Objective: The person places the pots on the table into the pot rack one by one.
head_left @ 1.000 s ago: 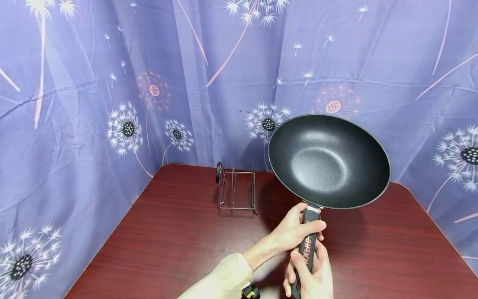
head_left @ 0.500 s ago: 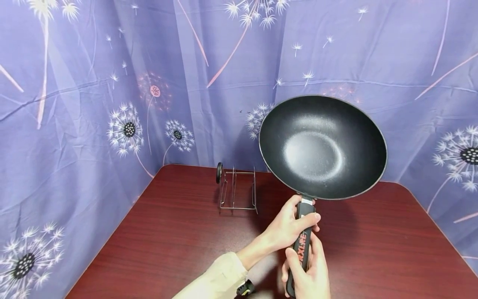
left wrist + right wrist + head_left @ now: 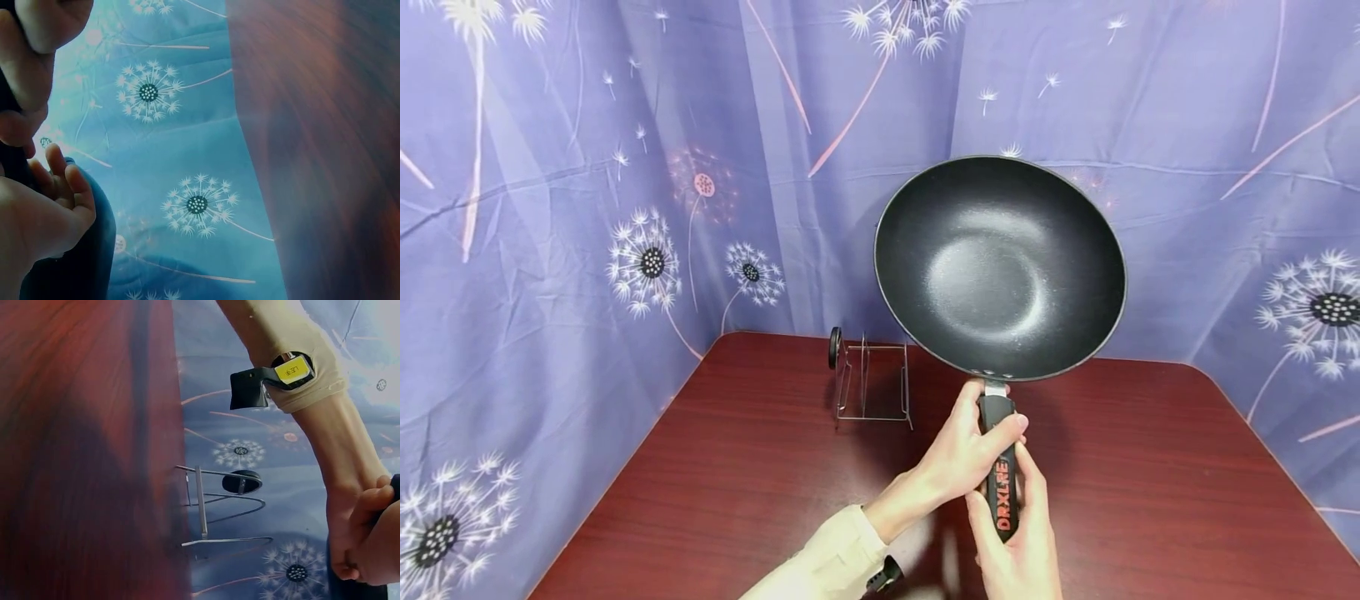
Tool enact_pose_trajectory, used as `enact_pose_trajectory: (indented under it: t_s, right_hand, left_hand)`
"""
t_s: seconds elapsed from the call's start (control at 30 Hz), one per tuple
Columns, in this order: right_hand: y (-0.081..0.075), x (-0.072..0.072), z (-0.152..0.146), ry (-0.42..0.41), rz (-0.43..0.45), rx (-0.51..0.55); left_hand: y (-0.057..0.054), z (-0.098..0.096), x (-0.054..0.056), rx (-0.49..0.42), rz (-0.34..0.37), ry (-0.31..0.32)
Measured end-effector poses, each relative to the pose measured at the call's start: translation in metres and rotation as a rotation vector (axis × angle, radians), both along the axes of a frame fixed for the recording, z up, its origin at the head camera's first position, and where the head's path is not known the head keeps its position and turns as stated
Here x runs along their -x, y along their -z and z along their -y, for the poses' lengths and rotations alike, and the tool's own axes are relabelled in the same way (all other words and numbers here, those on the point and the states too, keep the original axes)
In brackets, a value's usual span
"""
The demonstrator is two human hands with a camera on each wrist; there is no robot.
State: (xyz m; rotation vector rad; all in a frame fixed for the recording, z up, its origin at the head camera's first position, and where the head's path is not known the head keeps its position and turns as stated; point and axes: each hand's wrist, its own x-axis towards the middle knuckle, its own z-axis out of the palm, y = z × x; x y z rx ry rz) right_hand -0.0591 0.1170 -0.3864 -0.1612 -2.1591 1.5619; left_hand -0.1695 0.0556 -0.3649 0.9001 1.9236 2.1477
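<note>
Two curled hands (image 3: 957, 460) (image 3: 1024, 554) grip a glossy black wok (image 3: 1000, 267) by its handle (image 3: 1003, 483), red-lettered, apparently "DRXLRE".

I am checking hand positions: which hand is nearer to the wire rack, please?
Left. The left hand grips the handle near the pan, to the right of the wire rack; the right hand holds it lower down, farther from the rack.

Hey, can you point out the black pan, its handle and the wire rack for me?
Black pan (image 3: 988, 279): head view, on the inside of its base.
Handle (image 3: 1003, 496): head view, on the part with red lettering.
Wire rack (image 3: 874, 418): head view, on the bar along its near side.
</note>
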Motion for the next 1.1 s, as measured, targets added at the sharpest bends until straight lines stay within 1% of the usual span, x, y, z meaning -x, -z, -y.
enact_pose_trajectory:
  t_s: [0.1, 0.17, 0.27, 0.37, 0.43, 0.5, 0.63, 0.67, 0.73, 0.8, 0.83, 0.9, 1.03, 1.1]
  right_hand:
    - [-0.002, 0.0, 0.002, -0.022, 0.051, 0.104]
    - [-0.003, 0.0, 0.002, -0.026, 0.053, 0.15]
    - [-0.004, 0.0, 0.004, -0.034, 0.009, 0.212]
    - [-0.005, 0.0, 0.005, -0.061, -0.066, 0.299]
    - [-0.005, 0.0, 0.005, -0.097, -0.123, 0.354]
    - [-0.005, 0.0, 0.004, -0.137, -0.163, 0.394]
    - [-0.006, 0.0, 0.002, -0.232, -0.174, 0.407]
    - [-0.007, 0.0, 0.001, -0.251, -0.162, 0.403]
    - [-0.007, 0.001, 0.0, -0.292, -0.154, 0.386]
    - [-0.008, 0.001, 0.0, -0.323, -0.155, 0.378]
    - [-0.008, 0.002, 0.0, -0.341, -0.163, 0.373]
    - [-0.007, 0.003, 0.001, -0.38, -0.188, 0.378]
    - [-0.006, 0.006, 0.006, -0.481, -0.214, 0.43]
    - [-0.006, 0.006, 0.008, -0.522, -0.214, 0.458]
  left_hand:
    - [0.0, 0.002, -0.001, -0.027, -0.01, -0.012]
    - [-0.002, 0.002, -0.002, -0.058, -0.005, -0.007]
    - [-0.004, 0.004, -0.003, -0.093, 0.007, 0.004]
    - [-0.006, 0.007, -0.004, -0.12, 0.013, 0.023]
    - [-0.006, 0.01, -0.003, -0.139, -0.005, 0.046]
    - [-0.006, 0.014, -0.003, -0.176, -0.039, 0.076]
    - [-0.004, 0.023, 0.001, -0.245, -0.107, 0.15]
    - [-0.004, 0.026, 0.002, -0.252, -0.116, 0.163]
    - [-0.003, 0.03, 0.004, -0.265, -0.115, 0.182]
    - [-0.003, 0.034, 0.004, -0.279, -0.093, 0.193]
    - [-0.003, 0.036, 0.005, -0.295, -0.069, 0.203]
    - [-0.004, 0.04, 0.004, -0.339, 0.019, 0.228]
    - [-0.007, 0.053, 0.003, -0.397, 0.198, 0.249]
    - [-0.009, 0.059, 0.002, -0.4, 0.248, 0.244]
